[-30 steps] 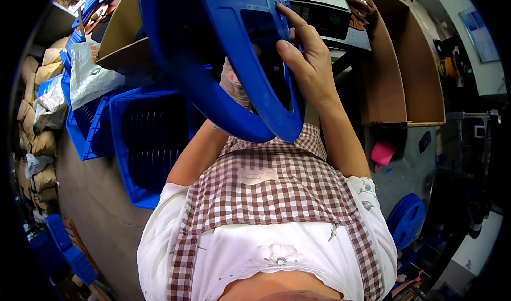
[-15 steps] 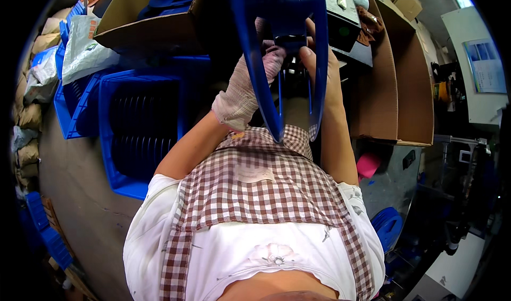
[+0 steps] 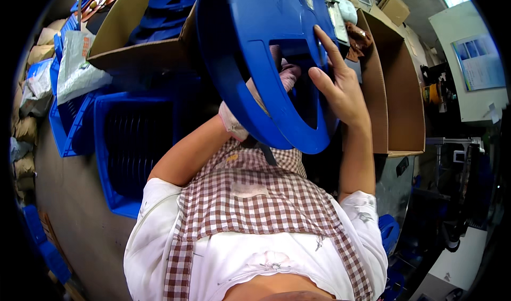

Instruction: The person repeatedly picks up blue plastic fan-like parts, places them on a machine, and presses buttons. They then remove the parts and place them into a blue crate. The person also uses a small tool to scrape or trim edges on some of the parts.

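Observation:
A large blue plastic reel [image 3: 266, 19] with cut-out flanges is held up in front of my chest, its broad face turned toward me. My left hand [image 3: 289, 76], in a pale, stained knit glove, reaches behind the near flange; its fingers show through a cutout, closed at the middle of the reel. Part of that grip is hidden by the flange. My right hand [image 3: 343, 91] is bare and lies at the reel's right rim. Its index finger stretches along the flange, and the thumb stands apart from it over the opening. The other right fingers are mostly hidden.
A blue crate [image 3: 101, 157] with several thin discs in rows stands at left. Behind it, a cardboard box [image 3: 128, 56] holds blue flanges [image 3: 165, 14]. A white plastic bag [image 3: 80, 69] hangs beside it. An upright cardboard box [image 3: 402, 99] is at right.
The reel has turned from edge-on to face me and now covers more of my left hand. My right hand has shifted from between the flanges to the right rim.

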`<action>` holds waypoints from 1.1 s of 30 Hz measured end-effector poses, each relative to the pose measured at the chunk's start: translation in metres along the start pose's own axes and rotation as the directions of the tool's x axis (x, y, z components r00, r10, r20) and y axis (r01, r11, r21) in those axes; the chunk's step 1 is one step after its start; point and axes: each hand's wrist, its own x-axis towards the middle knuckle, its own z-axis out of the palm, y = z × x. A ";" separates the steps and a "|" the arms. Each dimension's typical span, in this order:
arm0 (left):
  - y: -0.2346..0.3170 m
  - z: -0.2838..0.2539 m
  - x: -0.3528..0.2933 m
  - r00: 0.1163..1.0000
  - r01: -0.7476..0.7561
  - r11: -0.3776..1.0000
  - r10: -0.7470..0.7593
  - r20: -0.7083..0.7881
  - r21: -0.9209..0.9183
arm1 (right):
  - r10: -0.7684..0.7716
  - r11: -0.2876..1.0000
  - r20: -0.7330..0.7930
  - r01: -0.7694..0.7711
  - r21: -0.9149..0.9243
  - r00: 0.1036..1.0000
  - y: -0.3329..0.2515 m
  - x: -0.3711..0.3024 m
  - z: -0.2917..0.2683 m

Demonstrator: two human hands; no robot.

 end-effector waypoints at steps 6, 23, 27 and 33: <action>-0.006 -0.065 0.081 0.978 0.078 0.933 -0.003 0.209 -0.352 | -0.039 0.869 0.082 0.075 -0.489 0.996 0.032 0.076 -0.053; -0.035 -0.150 0.211 0.974 0.114 0.888 -0.188 -0.125 -0.444 | 0.095 0.587 0.071 0.001 -0.810 0.993 0.097 0.283 -0.066; -0.039 -0.155 0.205 0.980 0.096 0.888 -0.162 -0.112 -0.451 | 0.214 0.628 0.056 -0.093 -0.773 0.975 0.063 0.271 -0.055; -0.040 -0.153 0.194 0.973 0.126 0.868 -0.203 -0.112 -0.480 | 0.218 0.642 0.121 -0.049 -0.765 0.968 0.064 0.274 -0.051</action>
